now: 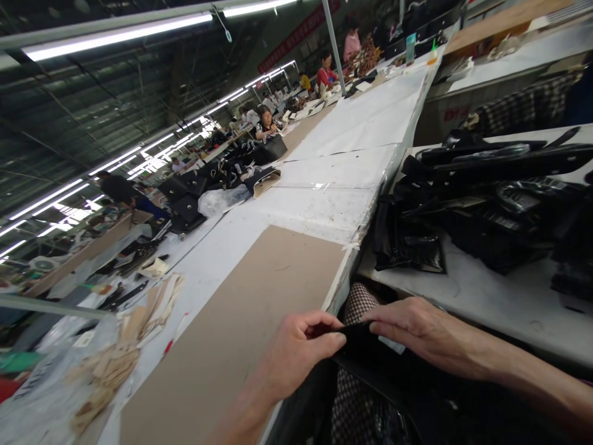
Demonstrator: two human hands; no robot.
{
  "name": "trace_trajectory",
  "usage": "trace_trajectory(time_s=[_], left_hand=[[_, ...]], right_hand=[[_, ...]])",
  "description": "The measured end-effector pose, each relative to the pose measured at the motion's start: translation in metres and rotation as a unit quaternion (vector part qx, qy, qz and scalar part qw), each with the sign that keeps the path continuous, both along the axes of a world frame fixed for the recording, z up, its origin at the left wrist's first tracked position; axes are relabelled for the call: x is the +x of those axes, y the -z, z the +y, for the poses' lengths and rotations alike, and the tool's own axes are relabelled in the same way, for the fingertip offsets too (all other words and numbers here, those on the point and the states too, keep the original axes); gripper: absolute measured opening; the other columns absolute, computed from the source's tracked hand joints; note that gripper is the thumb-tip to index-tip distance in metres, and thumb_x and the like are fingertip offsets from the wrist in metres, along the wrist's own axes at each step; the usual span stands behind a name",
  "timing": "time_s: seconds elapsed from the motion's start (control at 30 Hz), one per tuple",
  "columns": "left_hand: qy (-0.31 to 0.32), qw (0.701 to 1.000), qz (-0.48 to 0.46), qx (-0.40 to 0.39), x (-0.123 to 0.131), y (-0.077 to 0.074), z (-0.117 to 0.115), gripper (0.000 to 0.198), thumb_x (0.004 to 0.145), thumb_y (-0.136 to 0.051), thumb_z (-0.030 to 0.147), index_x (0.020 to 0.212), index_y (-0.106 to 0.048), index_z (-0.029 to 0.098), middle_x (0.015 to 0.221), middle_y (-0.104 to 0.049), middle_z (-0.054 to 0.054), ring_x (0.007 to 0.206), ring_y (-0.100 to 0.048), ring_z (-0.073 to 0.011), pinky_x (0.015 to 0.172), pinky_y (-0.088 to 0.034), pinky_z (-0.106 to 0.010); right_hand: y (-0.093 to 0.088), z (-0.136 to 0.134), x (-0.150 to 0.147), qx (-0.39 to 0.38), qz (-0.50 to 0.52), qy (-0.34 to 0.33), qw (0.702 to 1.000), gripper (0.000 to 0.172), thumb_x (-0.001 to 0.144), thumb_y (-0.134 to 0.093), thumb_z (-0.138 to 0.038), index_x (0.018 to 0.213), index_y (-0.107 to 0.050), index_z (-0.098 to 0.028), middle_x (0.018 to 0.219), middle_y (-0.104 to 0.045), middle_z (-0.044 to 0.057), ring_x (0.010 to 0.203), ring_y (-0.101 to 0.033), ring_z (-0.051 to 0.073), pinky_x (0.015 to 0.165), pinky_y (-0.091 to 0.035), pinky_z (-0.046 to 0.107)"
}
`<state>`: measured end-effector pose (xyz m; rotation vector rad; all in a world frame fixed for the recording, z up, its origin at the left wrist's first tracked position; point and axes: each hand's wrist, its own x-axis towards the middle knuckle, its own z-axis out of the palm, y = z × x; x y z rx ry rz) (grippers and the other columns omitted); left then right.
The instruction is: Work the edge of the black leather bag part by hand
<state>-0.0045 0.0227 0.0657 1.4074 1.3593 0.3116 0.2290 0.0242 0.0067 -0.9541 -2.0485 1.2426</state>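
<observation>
My left hand (296, 352) pinches the edge of a black leather piece (359, 346) low in the view, thumb on top and fingers curled under. My right hand (412, 330) lies over the same black piece from the right, fingers pressed down along its upper edge. The piece hangs in the gap between the long white table and the side table, above checked fabric (356, 303). Its lower part runs out of sight at the bottom.
A brown cardboard sheet (245, 327) covers the near end of the long white table (343, 173). Black leather pieces are heaped on the right table (486, 210). Tan cut parts (120, 346) lie at left. Black bags (194, 191) and several seated workers sit farther along.
</observation>
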Motion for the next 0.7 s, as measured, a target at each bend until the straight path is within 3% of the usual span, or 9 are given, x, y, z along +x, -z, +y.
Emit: trace_trajectory(time_s=[0.23, 0.37, 0.5, 0.57, 0.63, 0.7], left_hand=[[-0.007, 1.0, -0.027, -0.004, 0.005, 0.001, -0.003, 0.013, 0.077, -0.068, 0.024, 0.085, -0.07, 0.014, 0.074, -0.062, 0.0, 0.069, -0.051, -0.0114, 0.064, -0.038, -0.022], [-0.025, 0.997, -0.069, -0.036, 0.001, 0.006, -0.003, 0.018, 0.073, -0.074, 0.025, 0.086, -0.069, 0.013, 0.074, -0.064, -0.001, 0.068, -0.053, -0.0111, 0.065, -0.039, -0.021], [-0.044, 0.993, -0.103, -0.035, 0.0, 0.01, -0.005, 0.02, 0.07, -0.077, 0.023, 0.084, -0.066, 0.014, 0.078, -0.067, -0.002, 0.07, -0.057, -0.0125, 0.067, -0.042, -0.023], [-0.051, 0.993, -0.106, -0.024, 0.001, 0.011, -0.007, 0.018, 0.071, -0.076, 0.022, 0.082, -0.064, 0.014, 0.08, -0.067, -0.003, 0.07, -0.057, -0.0123, 0.066, -0.042, -0.023], [-0.059, 0.993, -0.103, -0.014, 0.002, 0.012, -0.01, 0.015, 0.073, -0.075, 0.021, 0.081, -0.064, 0.014, 0.078, -0.067, -0.002, 0.069, -0.055, -0.0113, 0.064, -0.041, -0.021], [-0.069, 0.992, -0.106, -0.006, 0.002, 0.013, -0.012, 0.013, 0.074, -0.073, 0.019, 0.082, -0.065, 0.013, 0.076, -0.066, -0.001, 0.068, -0.054, -0.0106, 0.064, -0.04, -0.021]], right_hand=[[0.001, -0.008, 0.009, -0.012, -0.041, -0.039, 0.998, 0.03, 0.101, -0.037, -0.032, 0.116, -0.062, -0.028, 0.109, -0.068, 0.003, 0.098, -0.063, 0.023, 0.087, -0.046, 0.035], [-0.006, -0.009, 0.016, -0.038, -0.038, -0.082, 0.995, 0.035, 0.098, -0.041, -0.023, 0.13, -0.053, -0.03, 0.111, -0.067, 0.0, 0.101, -0.062, 0.021, 0.092, -0.045, 0.033], [-0.022, -0.003, 0.009, -0.046, -0.073, -0.101, 0.991, 0.034, 0.091, -0.059, -0.034, 0.124, -0.058, -0.028, 0.113, -0.067, 0.001, 0.1, -0.063, 0.023, 0.085, -0.047, 0.031], [-0.026, 0.001, -0.002, -0.009, -0.096, -0.094, 0.991, 0.033, 0.088, -0.064, -0.039, 0.117, -0.062, -0.025, 0.102, -0.07, 0.003, 0.091, -0.064, 0.024, 0.076, -0.048, 0.03], [-0.024, 0.003, -0.013, 0.036, -0.104, -0.085, 0.99, 0.022, 0.093, -0.057, -0.034, 0.107, -0.066, -0.021, 0.088, -0.071, 0.004, 0.082, -0.065, 0.023, 0.07, -0.046, 0.03], [-0.019, 0.004, -0.02, 0.066, -0.095, -0.075, 0.99, 0.024, 0.097, -0.046, -0.027, 0.102, -0.068, -0.019, 0.086, -0.071, 0.005, 0.08, -0.065, 0.022, 0.071, -0.045, 0.03]])
